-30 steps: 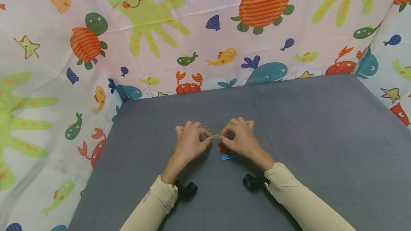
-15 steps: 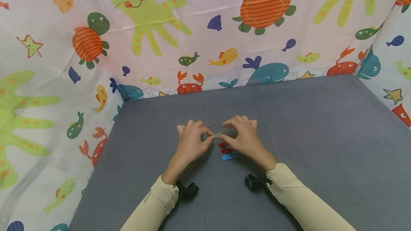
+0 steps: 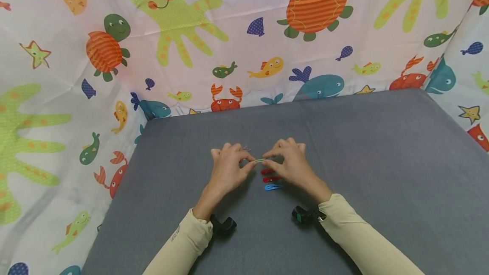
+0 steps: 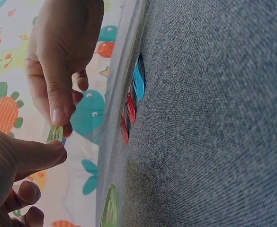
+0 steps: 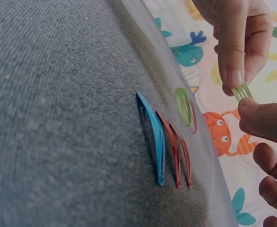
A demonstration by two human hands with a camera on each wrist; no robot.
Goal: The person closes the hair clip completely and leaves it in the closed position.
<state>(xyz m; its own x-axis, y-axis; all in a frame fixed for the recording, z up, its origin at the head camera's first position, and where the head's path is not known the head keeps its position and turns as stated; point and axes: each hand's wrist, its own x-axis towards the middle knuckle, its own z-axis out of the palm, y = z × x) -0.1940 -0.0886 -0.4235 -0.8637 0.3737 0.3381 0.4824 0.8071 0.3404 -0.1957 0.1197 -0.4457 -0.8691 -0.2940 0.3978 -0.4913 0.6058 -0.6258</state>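
Observation:
Over the table, a green snap hair clip (image 3: 260, 160) is stretched between both hands. My left hand (image 3: 228, 166) pinches one end with thumb and index finger, and my right hand (image 3: 289, 160) pinches the other end the same way. In the left wrist view the clip (image 4: 56, 134) lies flat between the two thumbs, its slots showing. Just below the hands, a blue hair clip (image 5: 153, 137) and two red hair clips (image 5: 171, 149) lie side by side on the cloth. Farther off are another green clip (image 5: 182, 105) and a pink one (image 5: 193, 118).
Grey cloth covers the table (image 3: 374, 173). A white curtain with printed sea animals (image 3: 244, 46) rises along its back and sides. Black wrist cameras (image 3: 224, 226) hang under both wrists.
The green clip's two parts stood apart earlier; now they lie together. My right index finger lifted off half a second ago and has come back down onto the clip.

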